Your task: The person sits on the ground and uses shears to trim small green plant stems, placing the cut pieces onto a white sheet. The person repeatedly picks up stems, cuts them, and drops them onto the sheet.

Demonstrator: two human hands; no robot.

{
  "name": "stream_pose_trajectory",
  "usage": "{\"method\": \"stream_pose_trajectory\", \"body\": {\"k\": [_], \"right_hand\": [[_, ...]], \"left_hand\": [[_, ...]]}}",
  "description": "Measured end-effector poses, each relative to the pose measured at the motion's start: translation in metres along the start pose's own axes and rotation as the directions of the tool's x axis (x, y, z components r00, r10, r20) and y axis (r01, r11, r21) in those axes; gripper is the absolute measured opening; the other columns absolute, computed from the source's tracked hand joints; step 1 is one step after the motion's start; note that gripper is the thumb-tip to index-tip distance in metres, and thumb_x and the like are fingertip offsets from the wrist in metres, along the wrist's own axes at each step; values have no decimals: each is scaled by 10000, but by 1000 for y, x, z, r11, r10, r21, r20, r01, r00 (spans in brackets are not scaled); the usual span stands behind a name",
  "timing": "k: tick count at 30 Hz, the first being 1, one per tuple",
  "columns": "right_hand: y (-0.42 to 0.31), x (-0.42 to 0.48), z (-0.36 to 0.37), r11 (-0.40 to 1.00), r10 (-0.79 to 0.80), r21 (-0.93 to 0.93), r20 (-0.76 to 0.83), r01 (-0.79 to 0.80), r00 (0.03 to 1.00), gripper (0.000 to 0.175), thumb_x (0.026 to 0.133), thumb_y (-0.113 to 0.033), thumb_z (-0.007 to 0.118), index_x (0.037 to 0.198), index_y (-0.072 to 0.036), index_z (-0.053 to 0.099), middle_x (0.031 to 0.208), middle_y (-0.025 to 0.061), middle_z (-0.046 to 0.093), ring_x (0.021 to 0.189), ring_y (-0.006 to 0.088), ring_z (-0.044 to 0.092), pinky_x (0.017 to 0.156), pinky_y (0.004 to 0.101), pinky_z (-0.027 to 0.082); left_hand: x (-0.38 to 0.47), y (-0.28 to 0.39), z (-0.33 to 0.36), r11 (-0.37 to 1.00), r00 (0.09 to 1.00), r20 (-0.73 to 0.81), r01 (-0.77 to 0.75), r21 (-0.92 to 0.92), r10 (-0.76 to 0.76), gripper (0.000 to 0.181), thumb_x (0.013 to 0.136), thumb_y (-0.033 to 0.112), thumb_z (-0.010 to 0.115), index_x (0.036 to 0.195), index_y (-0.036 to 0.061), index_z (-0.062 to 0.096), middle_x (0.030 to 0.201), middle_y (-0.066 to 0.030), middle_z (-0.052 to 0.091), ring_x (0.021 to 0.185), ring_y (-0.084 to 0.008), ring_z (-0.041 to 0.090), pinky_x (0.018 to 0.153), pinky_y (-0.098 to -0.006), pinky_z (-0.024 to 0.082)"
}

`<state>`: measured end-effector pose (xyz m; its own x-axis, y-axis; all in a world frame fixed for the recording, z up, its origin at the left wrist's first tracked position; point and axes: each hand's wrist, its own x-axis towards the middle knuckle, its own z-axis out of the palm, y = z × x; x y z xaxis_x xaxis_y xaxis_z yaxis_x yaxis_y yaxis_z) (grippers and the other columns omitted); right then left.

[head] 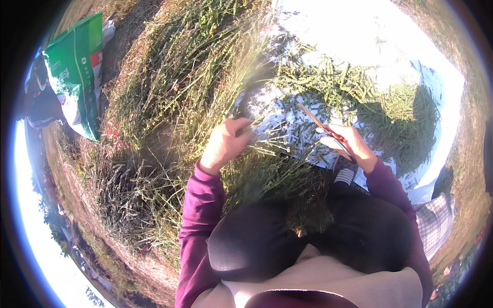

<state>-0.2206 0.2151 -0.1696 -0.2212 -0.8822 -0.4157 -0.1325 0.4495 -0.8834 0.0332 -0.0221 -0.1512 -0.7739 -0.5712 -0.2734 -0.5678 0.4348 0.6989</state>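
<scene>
My left hand point(229, 143) is curled around a bundle of thin plant stems point(271, 143), whose pale ends stick out to its right. In my right hand point(354, 143) is a pair of scissors point(310, 114) with reddish handles, its blades pointing up and left. The blades look close together, and nothing shows between them. Below the scissors lies a white sheet point(385, 34) strewn with cut green sprigs point(331, 79). A large heap of long-stemmed plants point(173, 84) spreads to the left of the sheet, close by my left hand.
A green printed plastic bag point(75, 73) stands at the far left beside the heap. More greenery point(400, 131) is piled on the sheet's right side, partly in shadow. My shoe point(344, 163) is at the sheet's near edge. A checked cloth point(435, 221) lies right of my knee.
</scene>
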Motion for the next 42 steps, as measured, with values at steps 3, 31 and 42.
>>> {"method": "stream_pose_trajectory", "body": {"k": [3, 31, 42], "right_hand": [[19, -10, -4, 932, 208, 289, 59, -217, 976, 312, 929, -94, 676, 1219, 14, 640, 942, 44, 631, 813, 72, 544, 726, 226, 456], [-7, 3, -2, 1000, 7, -1, 122, -7, 992, 315, 977, -143, 625, 1241, 29, 627, 874, 6, 659, 672, 28, 577, 556, 189, 437], [31, -7, 9, 855, 222, 435, 183, -282, 958, 363, 1022, -277, 502, 1270, -22, 574, 726, -1, 560, 581, 65, 511, 524, 209, 425]], "left_hand": [[28, 0, -7, 978, 972, 193, 160, -133, -132, 235, 867, 137, 649, 1068, 18, 674, 824, -94, 654, 709, -143, 606, 660, -311, 495], [-33, 27, -2, 995, 992, 101, -67, -67, 74, 333, 824, 4, 661, 1152, 56, 675, 889, -169, 712, 782, -254, 712, 710, -331, 540], [-49, -22, 19, 689, 783, 620, 422, -589, 50, 763, 909, 263, 749, 1524, 85, 334, 1389, -129, 513, 1103, -220, 603, 981, -385, 490]]}}
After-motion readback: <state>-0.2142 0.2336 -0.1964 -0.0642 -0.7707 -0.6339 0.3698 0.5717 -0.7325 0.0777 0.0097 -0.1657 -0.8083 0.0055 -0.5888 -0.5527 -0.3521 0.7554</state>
